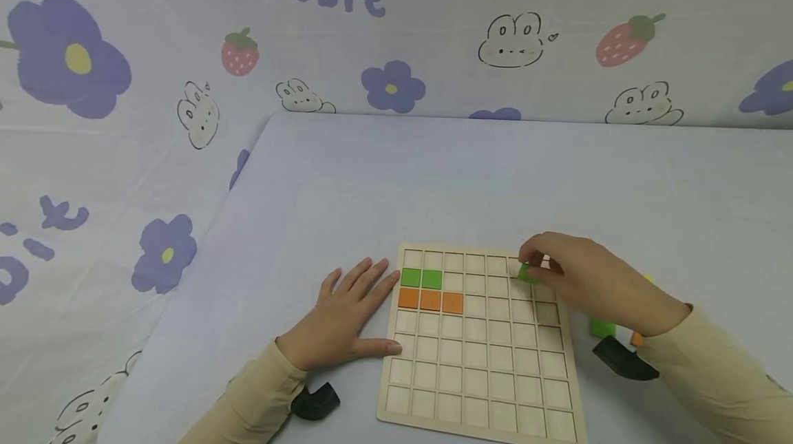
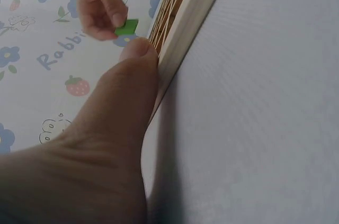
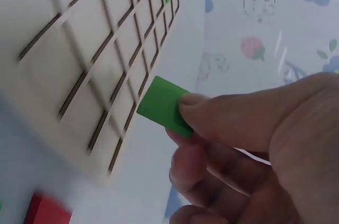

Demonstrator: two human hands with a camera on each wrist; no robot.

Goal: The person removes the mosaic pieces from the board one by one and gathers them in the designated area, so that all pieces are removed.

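A wooden grid board [image 1: 455,358] lies on the table, divided into square cells. Near its upper left, two green tiles [image 1: 421,279] sit in one row and three orange tiles [image 1: 430,300] in the row below. My right hand [image 1: 585,279] is over the board's upper right corner and pinches a green tile [image 3: 161,102] between thumb and fingers, held above the cells. Along the board's left edge my left hand [image 1: 343,320] lies with fingers spread, its thumb and index fingertip touching the rim.
Right of the board, partly hidden by the right forearm, lie loose pieces, among them a green piece [image 1: 602,328] and an orange piece [image 1: 637,339]. A red piece [image 3: 47,211] shows in the right wrist view. A printed cloth [image 1: 434,31] hangs behind the table.
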